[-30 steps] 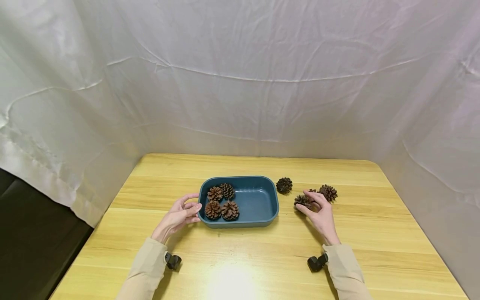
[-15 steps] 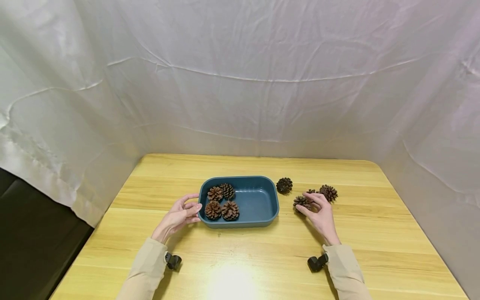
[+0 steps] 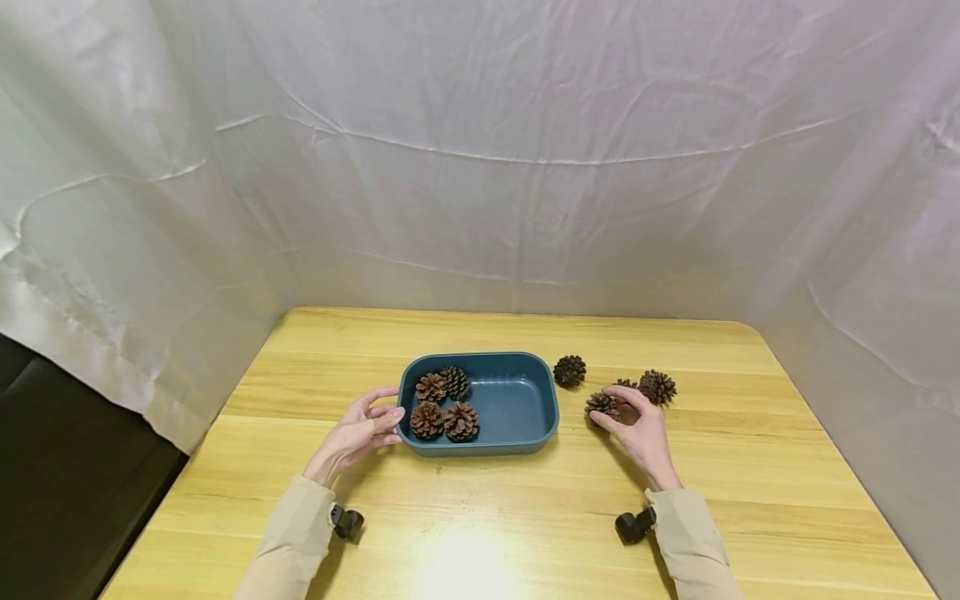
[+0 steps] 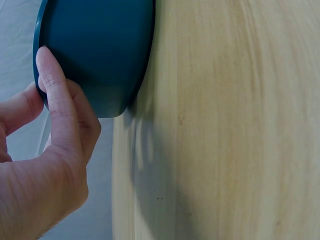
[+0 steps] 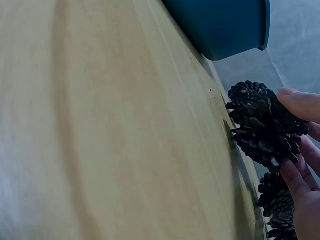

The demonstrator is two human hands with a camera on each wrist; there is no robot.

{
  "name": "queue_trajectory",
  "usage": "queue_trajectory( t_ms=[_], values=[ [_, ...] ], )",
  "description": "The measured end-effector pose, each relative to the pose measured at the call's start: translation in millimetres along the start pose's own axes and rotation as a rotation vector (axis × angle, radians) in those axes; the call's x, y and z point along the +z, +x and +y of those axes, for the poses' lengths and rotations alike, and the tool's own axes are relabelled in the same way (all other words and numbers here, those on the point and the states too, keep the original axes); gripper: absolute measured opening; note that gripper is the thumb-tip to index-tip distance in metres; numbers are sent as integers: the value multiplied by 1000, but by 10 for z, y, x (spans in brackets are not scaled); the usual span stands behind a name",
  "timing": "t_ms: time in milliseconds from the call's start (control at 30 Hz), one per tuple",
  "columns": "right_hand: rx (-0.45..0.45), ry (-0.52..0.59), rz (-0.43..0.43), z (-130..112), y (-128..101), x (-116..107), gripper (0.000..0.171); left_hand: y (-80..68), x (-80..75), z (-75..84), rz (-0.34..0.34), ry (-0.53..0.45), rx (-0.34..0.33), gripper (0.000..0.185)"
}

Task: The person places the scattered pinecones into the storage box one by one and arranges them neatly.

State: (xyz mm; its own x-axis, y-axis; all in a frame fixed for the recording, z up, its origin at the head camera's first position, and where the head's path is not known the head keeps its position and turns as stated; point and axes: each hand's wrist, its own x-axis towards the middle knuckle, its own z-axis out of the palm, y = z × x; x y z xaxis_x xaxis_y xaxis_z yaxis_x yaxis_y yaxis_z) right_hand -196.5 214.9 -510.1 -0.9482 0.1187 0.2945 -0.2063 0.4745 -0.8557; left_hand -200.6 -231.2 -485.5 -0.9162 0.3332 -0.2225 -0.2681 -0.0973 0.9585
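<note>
At the left end of a dark blue rectangular box (image 3: 517, 412), my left hand (image 3: 360, 432) pinches the rim, with the thumb at the edge and fingers against the outer wall. Inside the box, several brown pine cones (image 3: 427, 420) sit together on the left side. Right of the box, my right hand (image 3: 643, 429) holds a pine cone (image 3: 600, 408) between thumb and fingers, low over the table. The right wrist view shows the same held pine cone (image 5: 265, 130) with its scales spread. Behind the fingers another pine cone (image 3: 625, 386) is mostly hidden.
A pine cone (image 3: 569, 371) lies just off the box's right end, and one more pine cone (image 3: 657, 387) lies beyond my right hand. The wooden table (image 3: 480, 492) backs onto a pale cloth curtain (image 3: 480, 217). Something black (image 3: 67, 475) is at the lower left.
The pine cone in my right hand has shifted very slightly left, and the fingertips with it. My left hand and the box look unmoved.
</note>
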Motion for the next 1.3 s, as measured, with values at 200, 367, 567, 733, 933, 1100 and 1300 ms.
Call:
queue_trajectory(
  t_ms=[200,367,567,733,933,1100,1300],
  values=[
    [8,32,-2,11,5,-2,45,0,-2,-3,-4,-1,4,61],
    [3,52,-1,6,2,3,44,0,-6,-4,-3,2,5,61],
    [6,85,-12,18,15,1,44,2,-11,-2,-6,3,2,61],
    [11,85,-24,-25,15,-14,43,4,-14,-4,-5,3,-3,61],
    [32,64,-31,3,32,-27,42,4,-16,-1,-9,5,-4,61],
    [19,71,-27,-6,50,-35,42,0,-10,8,-3,5,-6,61],
    [14,66,-36,-34,71,-42,44,-1,-5,5,7,13,-10,60]
  ],
)
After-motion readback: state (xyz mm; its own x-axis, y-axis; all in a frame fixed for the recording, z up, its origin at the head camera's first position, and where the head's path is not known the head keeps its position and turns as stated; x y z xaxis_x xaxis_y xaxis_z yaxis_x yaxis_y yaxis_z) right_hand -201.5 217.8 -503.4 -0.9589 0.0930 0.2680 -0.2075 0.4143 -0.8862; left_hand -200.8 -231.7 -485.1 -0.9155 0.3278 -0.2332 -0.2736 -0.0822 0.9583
